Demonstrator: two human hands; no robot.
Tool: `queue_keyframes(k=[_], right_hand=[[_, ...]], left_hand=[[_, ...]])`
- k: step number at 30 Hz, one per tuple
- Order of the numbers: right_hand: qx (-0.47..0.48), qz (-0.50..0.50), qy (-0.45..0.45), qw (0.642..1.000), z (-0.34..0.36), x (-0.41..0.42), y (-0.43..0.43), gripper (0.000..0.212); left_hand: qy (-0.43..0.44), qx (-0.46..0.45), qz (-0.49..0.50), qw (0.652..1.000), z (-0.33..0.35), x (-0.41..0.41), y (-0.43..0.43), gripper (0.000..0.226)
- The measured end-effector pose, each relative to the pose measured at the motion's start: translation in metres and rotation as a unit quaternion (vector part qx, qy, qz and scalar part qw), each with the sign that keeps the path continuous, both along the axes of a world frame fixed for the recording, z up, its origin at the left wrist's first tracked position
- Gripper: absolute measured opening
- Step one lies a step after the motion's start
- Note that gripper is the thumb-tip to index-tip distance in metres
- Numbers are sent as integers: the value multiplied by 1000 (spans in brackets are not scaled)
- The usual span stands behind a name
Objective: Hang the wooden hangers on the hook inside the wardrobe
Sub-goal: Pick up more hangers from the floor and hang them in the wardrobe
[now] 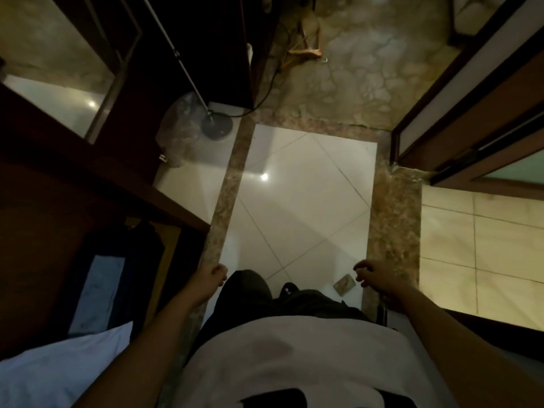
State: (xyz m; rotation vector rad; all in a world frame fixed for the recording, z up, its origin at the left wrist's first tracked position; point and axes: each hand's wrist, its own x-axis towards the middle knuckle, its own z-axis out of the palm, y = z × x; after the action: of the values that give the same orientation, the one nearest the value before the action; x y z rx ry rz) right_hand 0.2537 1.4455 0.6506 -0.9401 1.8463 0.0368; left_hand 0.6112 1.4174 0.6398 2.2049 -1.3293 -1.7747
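In the head view, your left hand (214,273) and right hand (371,275) hang loosely curled, holding nothing. The wooden hangers (304,53) lie on the marbled floor (368,69), well ahead. They are probably light, stiff and smooth, so grip the neck under the metal hook (325,60).

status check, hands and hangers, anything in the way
Left hand empty, right hand empty, fingers loose. Wooden hangers lying on the floor ahead, untouched. Black cable trails just beside them.
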Motion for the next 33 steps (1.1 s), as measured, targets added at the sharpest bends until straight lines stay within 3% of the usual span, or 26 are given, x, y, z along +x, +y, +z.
queue_keyframes(k=[6,12,17,23,29,33], right_hand=[[-69,-58,-53,995,19,-18,-96,28],[-116,-95,-78,986,28,-36,-183,26],[-67,-131,-53,988,19,-58,-215,28],[-17,-206,-8,978,9,-90,-226,30],[9,-272,-7,962,2,-122,-260,29],[8,-258,-18,966,-1,-153,-314,20]], left_hand=[[-30,45,-79,995,-12,-38,-24,18],[-37,38,-125,991,-22,-68,-118,29],[-34,30,-178,983,-22,-85,-217,15],[-9,-29,-206,978,2,-125,-344,17],[44,-46,-171,983,24,-185,-450,21],[61,-49,-164,983,23,-221,-498,21]])
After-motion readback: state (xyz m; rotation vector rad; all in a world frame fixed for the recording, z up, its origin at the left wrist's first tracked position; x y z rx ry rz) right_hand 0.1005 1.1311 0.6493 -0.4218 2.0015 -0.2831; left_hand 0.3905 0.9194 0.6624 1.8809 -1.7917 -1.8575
